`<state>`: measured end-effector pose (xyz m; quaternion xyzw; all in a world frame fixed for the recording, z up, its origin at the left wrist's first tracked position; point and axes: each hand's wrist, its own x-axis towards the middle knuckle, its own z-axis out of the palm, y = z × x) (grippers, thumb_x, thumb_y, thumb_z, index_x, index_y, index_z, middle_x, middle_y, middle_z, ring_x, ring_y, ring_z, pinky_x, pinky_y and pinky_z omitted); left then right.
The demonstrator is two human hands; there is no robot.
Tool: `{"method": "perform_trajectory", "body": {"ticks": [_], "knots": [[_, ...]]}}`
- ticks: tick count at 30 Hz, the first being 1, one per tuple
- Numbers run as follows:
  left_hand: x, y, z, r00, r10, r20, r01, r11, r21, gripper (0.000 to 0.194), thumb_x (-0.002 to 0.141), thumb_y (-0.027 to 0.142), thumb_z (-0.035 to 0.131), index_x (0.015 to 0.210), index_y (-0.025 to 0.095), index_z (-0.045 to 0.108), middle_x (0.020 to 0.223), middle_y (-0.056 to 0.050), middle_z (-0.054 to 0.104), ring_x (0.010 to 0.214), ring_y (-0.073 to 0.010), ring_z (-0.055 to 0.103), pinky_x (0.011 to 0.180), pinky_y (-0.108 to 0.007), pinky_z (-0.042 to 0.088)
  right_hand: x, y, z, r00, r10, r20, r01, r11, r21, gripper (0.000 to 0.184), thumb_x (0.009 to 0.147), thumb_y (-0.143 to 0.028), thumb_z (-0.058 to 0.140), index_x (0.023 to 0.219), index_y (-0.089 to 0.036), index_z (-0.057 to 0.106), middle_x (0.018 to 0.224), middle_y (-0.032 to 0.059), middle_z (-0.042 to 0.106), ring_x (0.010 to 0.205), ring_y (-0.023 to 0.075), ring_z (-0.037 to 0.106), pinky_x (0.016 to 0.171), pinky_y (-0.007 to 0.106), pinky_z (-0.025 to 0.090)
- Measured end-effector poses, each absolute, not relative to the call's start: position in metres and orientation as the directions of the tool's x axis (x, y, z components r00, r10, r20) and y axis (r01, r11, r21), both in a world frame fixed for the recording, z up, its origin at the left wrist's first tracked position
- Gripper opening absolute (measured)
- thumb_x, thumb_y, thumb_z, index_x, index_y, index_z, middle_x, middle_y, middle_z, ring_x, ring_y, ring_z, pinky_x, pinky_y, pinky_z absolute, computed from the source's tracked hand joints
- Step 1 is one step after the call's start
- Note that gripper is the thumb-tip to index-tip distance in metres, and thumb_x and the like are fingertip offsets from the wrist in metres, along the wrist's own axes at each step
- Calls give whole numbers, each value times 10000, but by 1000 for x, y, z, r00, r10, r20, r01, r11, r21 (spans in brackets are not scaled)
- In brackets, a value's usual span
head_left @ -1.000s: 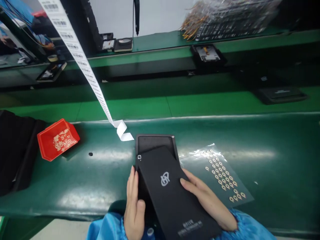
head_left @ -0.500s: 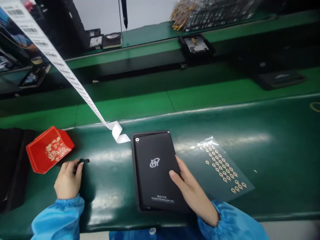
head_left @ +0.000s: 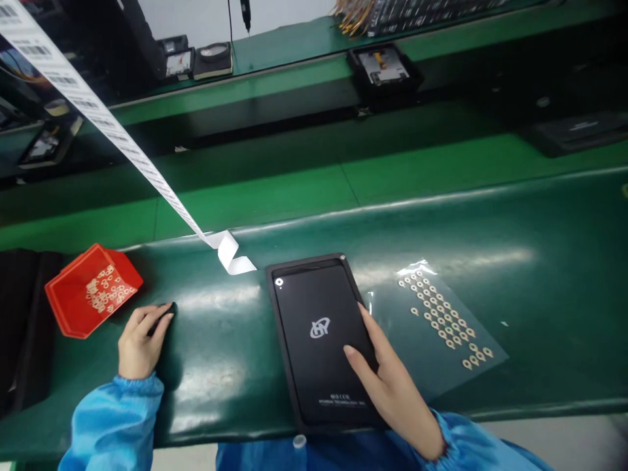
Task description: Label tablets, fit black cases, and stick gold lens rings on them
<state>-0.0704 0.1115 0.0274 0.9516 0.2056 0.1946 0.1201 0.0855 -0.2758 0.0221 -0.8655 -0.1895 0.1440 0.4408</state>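
Observation:
A black tablet (head_left: 318, 366) lies back side up inside a dark rim, with a pale logo in its middle and a camera hole at the top left corner. My right hand (head_left: 392, 386) grips its right edge, thumb resting on the back panel. To the left, my left hand (head_left: 142, 340) pinches a small black piece (head_left: 171, 310) just over the mat; the fingers hide most of it, so its kind is unclear. Beside that hand sits a red bin (head_left: 69, 307) holding many small pale rings. Right of the tablet, a clear film sheet (head_left: 441, 376) carries rows of small ring-shaped stickers (head_left: 446, 320).
A long strip of barcode labels (head_left: 127, 147) hangs from the upper left and curls onto the green mat (head_left: 220, 366). A dark box (head_left: 29, 314) stands at the left edge. Behind the mat runs a green conveyor (head_left: 275, 193); an opened device (head_left: 383, 69) rests on the far ledge.
My left hand has moved slightly right and up with the black piece, now covering more of it. The view has shifted a little, and the tablet appears slightly turned under my right hand.

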Motion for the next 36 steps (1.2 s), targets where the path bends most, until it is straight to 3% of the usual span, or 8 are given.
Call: {"method": "perform_trajectory", "body": {"ticks": [5, 7, 10, 15, 20, 25, 32, 36], "knots": [[-50, 84, 40, 743, 578, 338, 229, -694, 683, 109, 874, 252, 668, 943, 169, 682, 960, -51, 648, 891, -174, 632, 782, -281, 537, 89, -274, 36, 761, 601, 245, 638, -623, -453, 659, 978, -188, 455, 1563, -248, 158, 1571, 125, 230, 1434, 330, 247, 1085, 515, 375], [-30, 59, 48, 799, 517, 308, 131, -649, 749, 93, 876, 200, 657, 966, 178, 669, 956, -40, 645, 874, -148, 636, 761, -243, 544, 89, -271, 39, 672, 704, 230, 730, -578, -364, 606, 968, -204, 471, 1533, -177, 253, 1581, 139, 207, 1451, 342, 188, 1100, 527, 320], [8, 22, 57, 902, 347, 255, 5, -601, 799, 238, 894, 136, 620, 1122, 205, 609, 956, -18, 647, 825, -111, 643, 740, -201, 537, 85, -268, 35, 541, 829, 142, 817, -478, -323, 530, 963, -281, 474, 1467, -143, 382, 1572, 129, 247, 1445, 338, 201, 1129, 553, 201], [60, -6, 57, 949, 76, 307, -163, -716, 679, 111, 915, 127, 615, 1007, 181, 647, 947, -30, 642, 874, -136, 605, 802, -260, 487, 80, -267, 28, 534, 835, 130, 813, -465, -351, 510, 973, -328, 454, 1458, -175, 419, 1566, 92, 274, 1438, 307, 227, 1147, 534, 113], [82, -7, 50, 906, 73, 417, -167, -844, 510, 52, 854, 167, 718, 878, 175, 672, 945, -42, 619, 968, -198, 534, 895, -363, 422, 82, -266, 31, 547, 825, 143, 800, -464, -379, 489, 975, -378, 466, 1423, -182, 477, 1550, 89, 313, 1423, 298, 259, 1152, 519, 101], [93, -10, 54, 918, -28, 394, -195, -900, 391, 49, 870, 182, 703, 862, 177, 655, 905, -38, 629, 988, -225, 539, 892, -402, 393, 83, -267, 32, 572, 812, 115, 763, -476, -438, 550, 955, -513, 495, 1410, -204, 497, 1540, 76, 337, 1417, 280, 271, 1171, 488, 58], [84, -15, 51, 938, -44, 344, -158, -937, 310, 47, 894, 174, 671, 936, 194, 667, 1055, -62, 643, 1134, -268, 524, 952, -442, 384, 84, -268, 30, 592, 795, 132, 722, -450, -527, 559, 930, -520, 548, 1395, -211, 513, 1533, 70, 349, 1424, 266, 255, 1185, 471, 17], [63, -22, 40, 950, -11, 313, -106, -952, 286, 266, 947, 127, 549, 1196, 182, 627, 1238, -118, 598, 1302, -313, 421, 1020, -486, 359, 85, -268, 29, 592, 793, 146, 718, -436, -543, 543, 930, -508, 556, 1381, -207, 525, 1521, 66, 369, 1421, 262, 258, 1186, 471, 10]]}}
